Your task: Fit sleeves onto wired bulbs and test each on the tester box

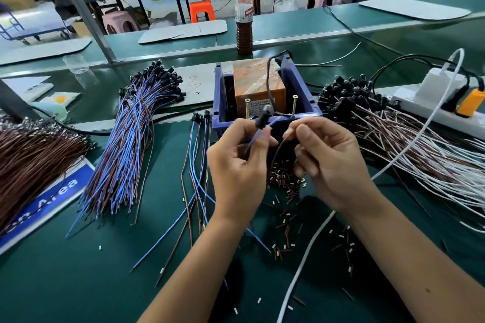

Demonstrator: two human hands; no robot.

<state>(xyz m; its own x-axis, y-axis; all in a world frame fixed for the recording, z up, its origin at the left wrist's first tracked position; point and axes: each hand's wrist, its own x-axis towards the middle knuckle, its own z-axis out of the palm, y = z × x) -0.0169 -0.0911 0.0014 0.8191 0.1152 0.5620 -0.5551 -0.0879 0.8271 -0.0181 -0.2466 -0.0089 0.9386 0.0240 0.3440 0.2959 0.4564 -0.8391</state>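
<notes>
Hands meet just in front of the tester box (258, 86), and we count two of them at work on one wired bulb (263, 117). Our left hand (237, 162) has its fingers curled round the bulb's black sleeve, thumb and forefinger pinching it so the bulb tips up toward the box; the blue lead runs down through that palm. Our right hand (325, 162) pinches the brown lead (278, 151) between thumb and forefinger, the other fingers folded in. We see two brass screws (294, 105) standing upright at the near edge of the orange box, which sits inside one blue bin (220, 102). Three sleeved bulbs (200, 115) lie side by side on the green mat left of the bin. We cannot count the cut sleeves (284, 181) scattered under our wrists. One bottle (244, 18) stands behind the box, and one power strip (430, 105) lies far right.
</notes>
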